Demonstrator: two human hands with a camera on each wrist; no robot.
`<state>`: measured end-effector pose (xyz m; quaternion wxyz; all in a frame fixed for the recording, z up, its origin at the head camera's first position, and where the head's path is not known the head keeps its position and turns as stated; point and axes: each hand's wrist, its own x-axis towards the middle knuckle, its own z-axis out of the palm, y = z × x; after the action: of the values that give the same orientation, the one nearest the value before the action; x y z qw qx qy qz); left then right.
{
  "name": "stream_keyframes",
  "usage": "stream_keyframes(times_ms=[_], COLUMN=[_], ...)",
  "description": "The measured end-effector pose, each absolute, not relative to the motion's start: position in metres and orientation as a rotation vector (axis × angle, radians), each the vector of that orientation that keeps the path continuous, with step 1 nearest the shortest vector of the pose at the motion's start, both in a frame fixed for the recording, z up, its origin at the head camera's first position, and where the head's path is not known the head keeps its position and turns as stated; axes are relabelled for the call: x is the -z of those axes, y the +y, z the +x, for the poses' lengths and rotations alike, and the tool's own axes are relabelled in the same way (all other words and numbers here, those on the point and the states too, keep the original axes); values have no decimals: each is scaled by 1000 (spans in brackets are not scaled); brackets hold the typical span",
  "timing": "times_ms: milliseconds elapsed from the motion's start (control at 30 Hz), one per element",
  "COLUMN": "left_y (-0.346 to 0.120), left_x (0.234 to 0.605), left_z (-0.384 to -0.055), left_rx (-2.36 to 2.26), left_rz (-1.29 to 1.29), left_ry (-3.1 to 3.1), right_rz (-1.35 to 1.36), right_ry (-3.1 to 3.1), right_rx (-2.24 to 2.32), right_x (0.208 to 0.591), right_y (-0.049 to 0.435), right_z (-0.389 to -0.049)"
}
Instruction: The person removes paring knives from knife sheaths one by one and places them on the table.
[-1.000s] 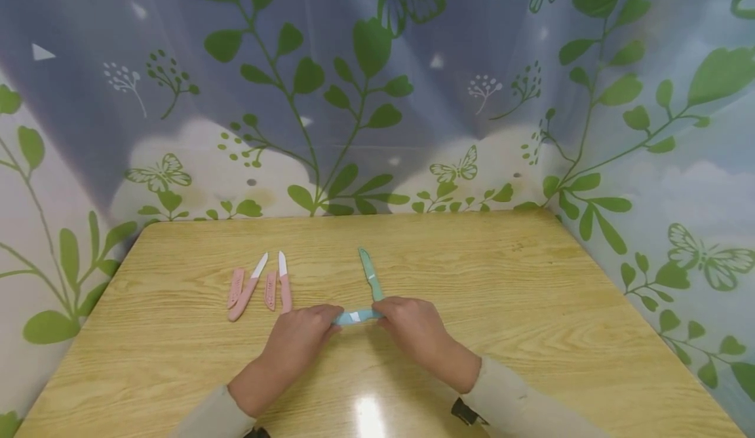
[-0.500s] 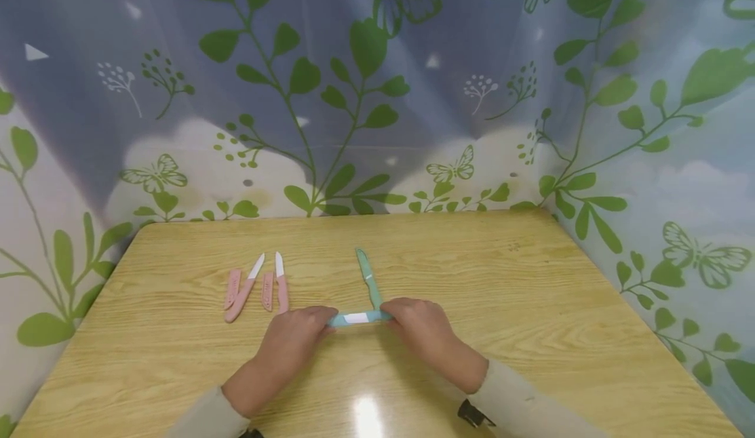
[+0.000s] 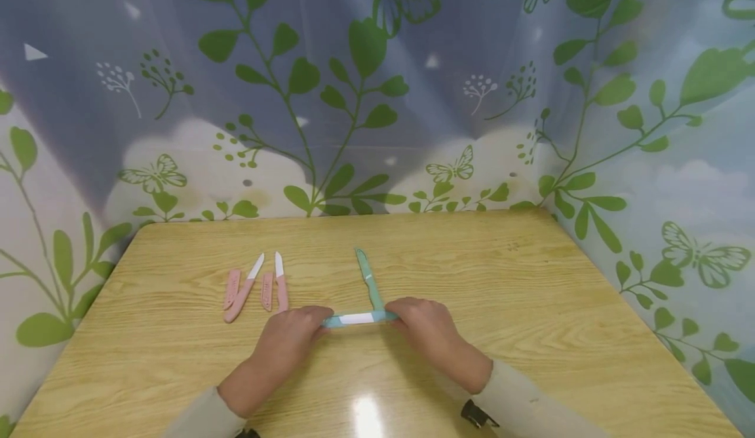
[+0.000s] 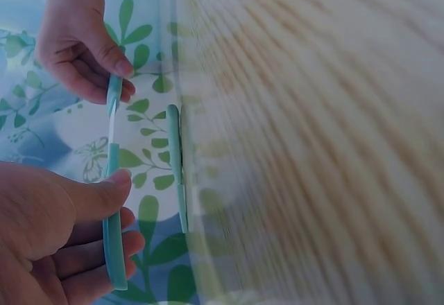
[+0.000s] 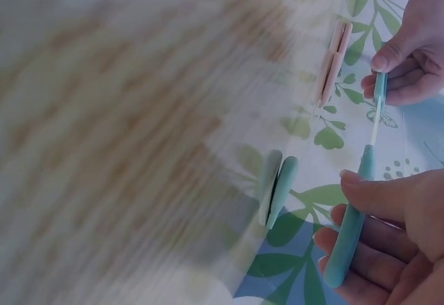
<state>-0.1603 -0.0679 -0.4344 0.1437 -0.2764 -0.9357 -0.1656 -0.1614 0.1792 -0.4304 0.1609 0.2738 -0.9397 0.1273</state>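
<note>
Both hands hold a teal paring knife (image 3: 357, 318) just above the table, with a strip of its white blade bare between two teal ends. My left hand (image 3: 291, 336) pinches the left end, which looks like the sheath (image 4: 113, 215). My right hand (image 3: 433, 339) grips the thicker, rounded handle (image 5: 350, 232) between thumb and fingers. How far the blade sits inside the sheath is hidden. Just behind the right hand lies a green knife (image 3: 369, 280), apparently in its sheath, its handle end partly behind the held knife.
Two pink knives with white blades, one slanted (image 3: 240, 299) and one upright (image 3: 281, 288), lie on the wooden table (image 3: 472, 261) at the left. Beside each is a pink sheath, one outer (image 3: 232, 289) and one inner (image 3: 267, 291). A leaf-patterned curtain (image 3: 436, 97) hangs behind.
My hands have moved apart, left hand leftward and right hand rightward. The bare strip of white blade between the teal ends has grown longer. The other knives lie still.
</note>
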Motion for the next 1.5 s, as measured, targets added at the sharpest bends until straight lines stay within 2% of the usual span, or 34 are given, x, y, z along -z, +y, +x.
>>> stream_keyframes(times_ms=[467,867,967,1167,1367,1500], left_y=[-76,-77,-76,-77,-77,-75], left_x=[432,437,439,443,446,448], left_z=[-162,-161,-161,-162,-163,-162], left_rx=[509,834,1101,1918,2114,2399], left_rz=[-720,-654,-660,-557,-551,-482], left_ry=[-2756,-2826,-2846,-2793,-2741,-2641], right_rz=[713,672,670,657,661,660], right_ry=[-2713,-2732,-2738,-2755,-2752,-2754], right_rx=[-338,-388,-382,-405,-411,-429], right_x=[428,428,428,428,428,428], right_y=[188,187,187,187,186,186], right_z=[-162,-162,-162,-162,-163,-163])
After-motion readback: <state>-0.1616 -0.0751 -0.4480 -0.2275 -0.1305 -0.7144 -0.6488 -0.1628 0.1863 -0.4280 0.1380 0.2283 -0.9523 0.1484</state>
